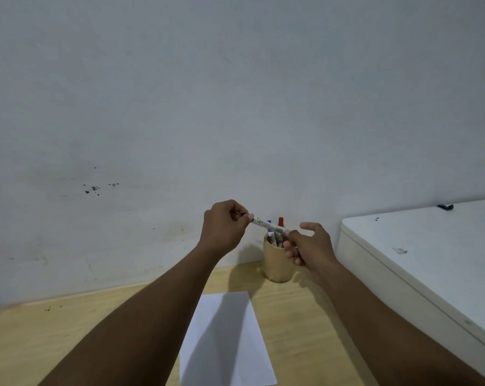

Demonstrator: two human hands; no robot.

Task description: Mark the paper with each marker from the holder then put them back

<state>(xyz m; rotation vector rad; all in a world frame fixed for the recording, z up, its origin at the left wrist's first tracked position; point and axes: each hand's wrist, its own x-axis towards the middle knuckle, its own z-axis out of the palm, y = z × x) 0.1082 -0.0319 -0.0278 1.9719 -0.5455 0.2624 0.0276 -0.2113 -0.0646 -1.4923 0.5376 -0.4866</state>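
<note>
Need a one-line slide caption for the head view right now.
Both hands, left hand and right hand, hold a white marker above the wooden holder, blank paper waiting below.

Just a light wooden desk (54, 335) pushed up against a scuffed white wall (180, 93) with some dark specks (92, 188), plus a white cabinet (430, 260) on the right with 1 small dark object (445, 207) on top.
</note>
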